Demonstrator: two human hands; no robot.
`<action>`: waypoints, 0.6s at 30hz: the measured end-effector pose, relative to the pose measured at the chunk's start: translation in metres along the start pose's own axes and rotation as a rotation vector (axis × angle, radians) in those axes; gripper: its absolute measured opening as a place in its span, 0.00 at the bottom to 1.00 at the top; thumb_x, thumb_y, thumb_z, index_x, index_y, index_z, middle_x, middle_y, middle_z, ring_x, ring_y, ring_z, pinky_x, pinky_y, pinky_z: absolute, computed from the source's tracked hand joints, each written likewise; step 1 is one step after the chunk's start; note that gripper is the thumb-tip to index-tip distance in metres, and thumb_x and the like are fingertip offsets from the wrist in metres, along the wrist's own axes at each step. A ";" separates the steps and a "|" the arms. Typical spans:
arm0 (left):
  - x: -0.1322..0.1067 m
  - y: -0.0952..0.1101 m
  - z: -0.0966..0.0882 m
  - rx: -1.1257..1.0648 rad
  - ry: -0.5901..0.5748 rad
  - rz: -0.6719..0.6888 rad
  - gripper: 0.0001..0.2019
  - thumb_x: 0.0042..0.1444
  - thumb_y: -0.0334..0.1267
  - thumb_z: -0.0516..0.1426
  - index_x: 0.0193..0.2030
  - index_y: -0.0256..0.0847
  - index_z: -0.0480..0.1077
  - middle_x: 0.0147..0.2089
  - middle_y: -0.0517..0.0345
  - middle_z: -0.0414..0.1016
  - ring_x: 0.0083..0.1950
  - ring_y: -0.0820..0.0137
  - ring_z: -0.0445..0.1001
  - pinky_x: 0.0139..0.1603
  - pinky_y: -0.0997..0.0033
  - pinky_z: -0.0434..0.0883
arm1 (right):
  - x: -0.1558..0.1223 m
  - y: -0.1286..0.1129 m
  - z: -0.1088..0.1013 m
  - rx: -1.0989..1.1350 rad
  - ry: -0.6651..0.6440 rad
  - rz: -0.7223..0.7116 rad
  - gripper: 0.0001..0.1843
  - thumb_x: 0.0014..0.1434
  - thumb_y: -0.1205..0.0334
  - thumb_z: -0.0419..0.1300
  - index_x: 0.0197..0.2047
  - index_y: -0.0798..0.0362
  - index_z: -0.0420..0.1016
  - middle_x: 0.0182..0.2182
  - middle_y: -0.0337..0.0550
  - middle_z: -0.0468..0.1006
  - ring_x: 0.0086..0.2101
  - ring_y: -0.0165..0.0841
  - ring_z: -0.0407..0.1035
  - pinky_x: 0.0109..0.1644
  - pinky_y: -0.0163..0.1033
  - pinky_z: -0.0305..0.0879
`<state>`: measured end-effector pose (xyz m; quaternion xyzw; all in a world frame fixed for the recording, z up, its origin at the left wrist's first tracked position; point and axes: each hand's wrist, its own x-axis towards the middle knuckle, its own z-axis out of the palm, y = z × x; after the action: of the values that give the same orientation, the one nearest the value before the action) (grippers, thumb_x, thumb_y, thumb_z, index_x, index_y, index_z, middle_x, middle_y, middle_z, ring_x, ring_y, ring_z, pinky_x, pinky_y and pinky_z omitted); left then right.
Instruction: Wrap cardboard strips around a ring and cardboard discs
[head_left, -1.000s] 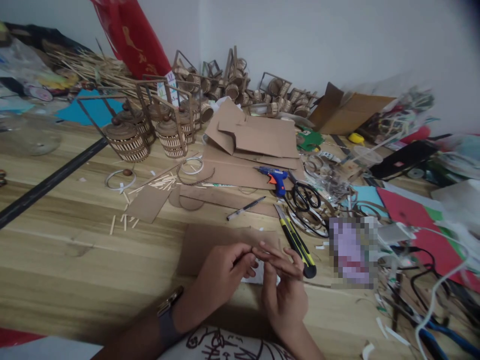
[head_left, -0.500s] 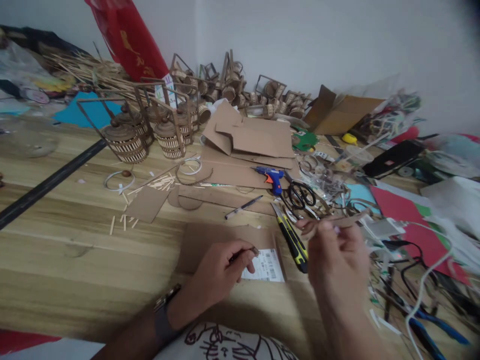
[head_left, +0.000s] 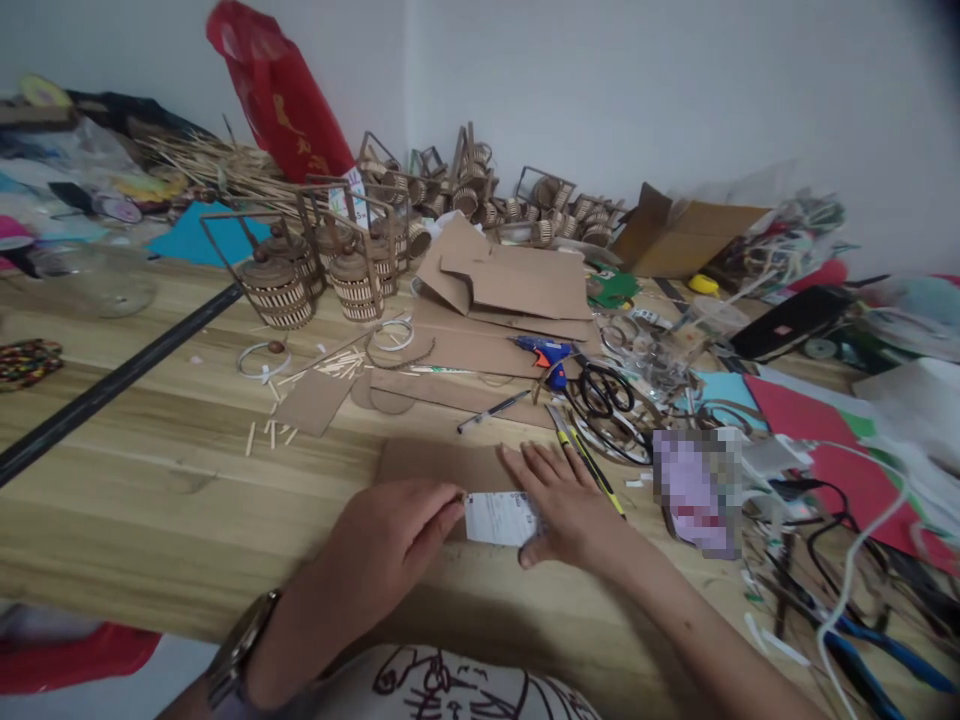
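A piece of brown cardboard (head_left: 442, 462) lies flat before me, with a white printed label (head_left: 495, 518) on it. My left hand (head_left: 394, 530) is closed in a pinch at the label's left edge. Something small and brownish may be between its fingertips, but I cannot make it out. Spread flat, my right hand (head_left: 566, 505) presses on the right part of the cardboard and covers the label's right end. Just beyond its fingers lies a yellow and black utility knife (head_left: 592, 465). A pen (head_left: 491, 411) rests above the cardboard.
A blue glue gun (head_left: 551, 358) with a coiled black cable (head_left: 607, 390) lies further back. Small lidded bamboo baskets (head_left: 276, 292) stand at back left, beside cardboard sheets (head_left: 529, 280). Blue-handled pliers (head_left: 862, 670), a white cable (head_left: 851, 560) and scraps crowd the right.
My right hand has come left and down onto the cardboard, and the brown strip it held is gone from it. A brown strip now shows by the glue gun. My left hand moved left.
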<state>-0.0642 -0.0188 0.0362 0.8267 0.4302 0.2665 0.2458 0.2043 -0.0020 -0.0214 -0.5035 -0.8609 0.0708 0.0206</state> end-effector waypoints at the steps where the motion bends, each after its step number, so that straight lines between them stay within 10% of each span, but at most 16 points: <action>1: -0.001 0.000 0.002 0.021 -0.007 0.033 0.16 0.69 0.40 0.46 0.44 0.40 0.74 0.40 0.54 0.82 0.40 0.65 0.80 0.39 0.69 0.71 | 0.001 -0.003 0.002 -0.005 -0.024 0.009 0.63 0.35 0.49 0.76 0.70 0.51 0.53 0.62 0.63 0.67 0.62 0.57 0.59 0.65 0.66 0.48; 10: -0.012 0.009 0.002 0.073 0.047 0.169 0.19 0.71 0.42 0.43 0.45 0.41 0.74 0.37 0.55 0.82 0.36 0.66 0.80 0.37 0.69 0.74 | 0.001 0.008 -0.039 -0.057 0.149 -0.065 0.48 0.39 0.48 0.71 0.63 0.48 0.64 0.55 0.56 0.71 0.58 0.54 0.62 0.65 0.66 0.45; 18: 0.000 0.015 0.007 0.163 -0.040 0.196 0.14 0.70 0.39 0.48 0.41 0.41 0.74 0.35 0.55 0.80 0.36 0.65 0.79 0.37 0.68 0.75 | 0.059 0.047 -0.099 -0.046 0.524 0.159 0.40 0.50 0.37 0.65 0.60 0.50 0.68 0.62 0.63 0.65 0.62 0.60 0.55 0.62 0.70 0.44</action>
<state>-0.0512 -0.0277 0.0404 0.8872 0.3626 0.2368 0.1593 0.2259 0.0821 0.0676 -0.5707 -0.7855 -0.0800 0.2256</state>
